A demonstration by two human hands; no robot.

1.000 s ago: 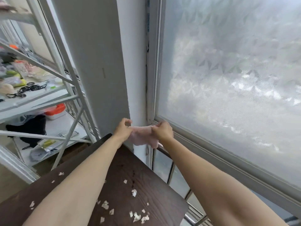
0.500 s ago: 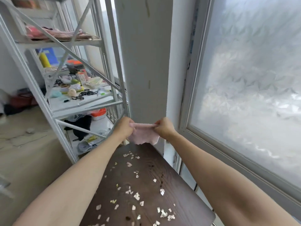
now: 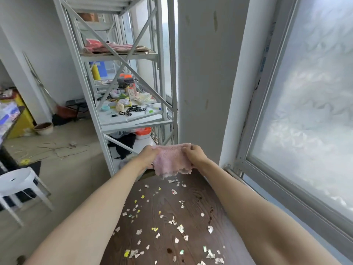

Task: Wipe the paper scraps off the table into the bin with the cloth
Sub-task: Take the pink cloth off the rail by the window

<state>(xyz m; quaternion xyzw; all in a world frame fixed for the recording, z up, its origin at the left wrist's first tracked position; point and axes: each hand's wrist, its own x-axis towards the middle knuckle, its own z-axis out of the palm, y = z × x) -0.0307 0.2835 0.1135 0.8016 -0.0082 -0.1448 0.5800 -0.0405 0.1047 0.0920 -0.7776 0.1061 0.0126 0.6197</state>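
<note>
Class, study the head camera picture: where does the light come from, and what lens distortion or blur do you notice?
Head view: daylight floods in through the frosted window on the right, washed out; wide-angle lens tilts and splays the shelf frame; the paper scraps and pink cloth look slightly soft.
</note>
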